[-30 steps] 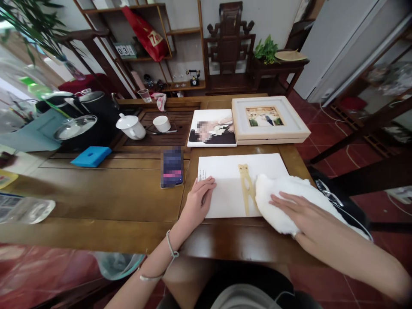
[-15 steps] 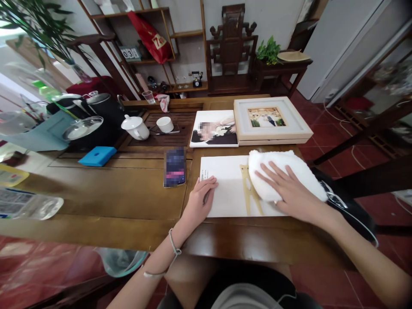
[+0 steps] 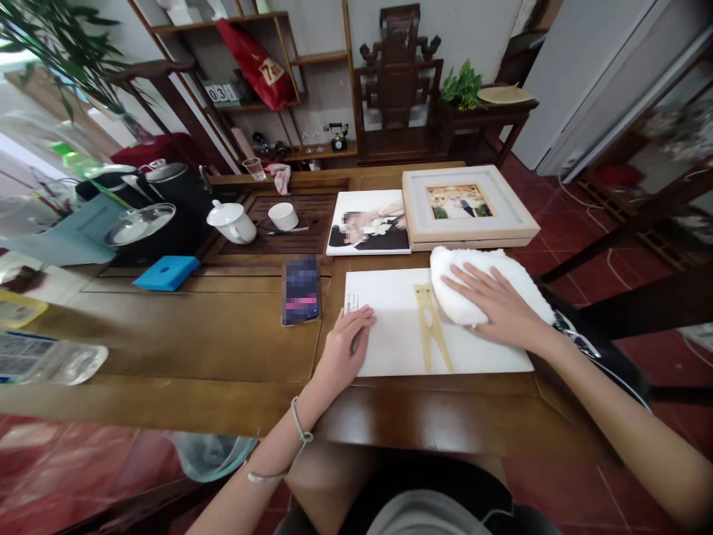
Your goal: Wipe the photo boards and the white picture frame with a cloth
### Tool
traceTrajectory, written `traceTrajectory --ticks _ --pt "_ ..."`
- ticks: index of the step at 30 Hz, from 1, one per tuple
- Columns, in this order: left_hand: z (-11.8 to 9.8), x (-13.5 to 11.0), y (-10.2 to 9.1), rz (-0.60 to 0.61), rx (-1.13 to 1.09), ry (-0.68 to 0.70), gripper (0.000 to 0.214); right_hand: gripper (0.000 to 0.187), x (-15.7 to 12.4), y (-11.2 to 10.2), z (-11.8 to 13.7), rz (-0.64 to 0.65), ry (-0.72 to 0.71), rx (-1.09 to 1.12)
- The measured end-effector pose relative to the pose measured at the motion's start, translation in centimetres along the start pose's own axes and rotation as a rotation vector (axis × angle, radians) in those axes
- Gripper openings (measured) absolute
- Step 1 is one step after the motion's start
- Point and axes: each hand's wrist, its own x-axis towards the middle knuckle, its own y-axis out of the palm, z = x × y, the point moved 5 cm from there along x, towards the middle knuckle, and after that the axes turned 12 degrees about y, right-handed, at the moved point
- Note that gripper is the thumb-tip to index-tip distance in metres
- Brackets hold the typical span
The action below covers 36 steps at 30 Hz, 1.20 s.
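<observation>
A white photo panel [image 3: 390, 327] lies back side up on the wooden table before me, with printing at its left edge and a pale, cat-headed folding stand [image 3: 428, 323] on its back. My left hand [image 3: 348, 342] rests on the panel's left edge, fingers lying together and stretched out. Under my right hand [image 3: 493, 305] is a fluffy white cloth [image 3: 454, 286]. That palm presses down flat with the fingers spread. The cloth covers the panel's upper right part and reaches past its edge.
Beyond the panel lie a photo print [image 3: 370, 223] and a framed picture [image 3: 471, 204]. To the left are a phone [image 3: 301, 290], a blue block [image 3: 167, 273], a lidded white cup [image 3: 232, 221], a small bowl [image 3: 284, 216] and a plastic bottle [image 3: 61, 358].
My right hand has slid the cloth a little away from me, uncovering the panel's lower right corner. My left hand has stayed in place.
</observation>
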Motion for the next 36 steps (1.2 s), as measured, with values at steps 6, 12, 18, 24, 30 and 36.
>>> traceTrajectory --ticks 6,12,18,24,30,36 --pt "0.0 0.0 0.0 -0.012 0.008 0.009 0.024 0.091 -1.5 0.2 0.7 -0.058 -0.007 -0.001" --pt "0.0 0.0 0.1 -0.025 -0.004 0.005 0.024 0.108 -10.5 -0.4 5.3 0.032 -0.059 0.023" --pt "0.2 -0.1 0.1 -0.021 -0.007 0.004 0.024 0.102 -7.2 -0.1 4.0 0.073 -0.067 -0.003" --pt "0.2 -0.1 0.1 -0.025 -0.012 0.005 0.024 0.082 2.0 0.4 0.6 0.001 0.080 -0.061" --pt "0.2 -0.1 0.1 -0.030 -0.008 0.014 0.025 0.084 -1.7 0.2 3.1 -0.011 0.048 -0.067" --pt "0.1 -0.2 0.2 -0.024 0.001 0.016 0.024 0.104 -9.7 -1.4 5.4 0.070 -0.046 0.038"
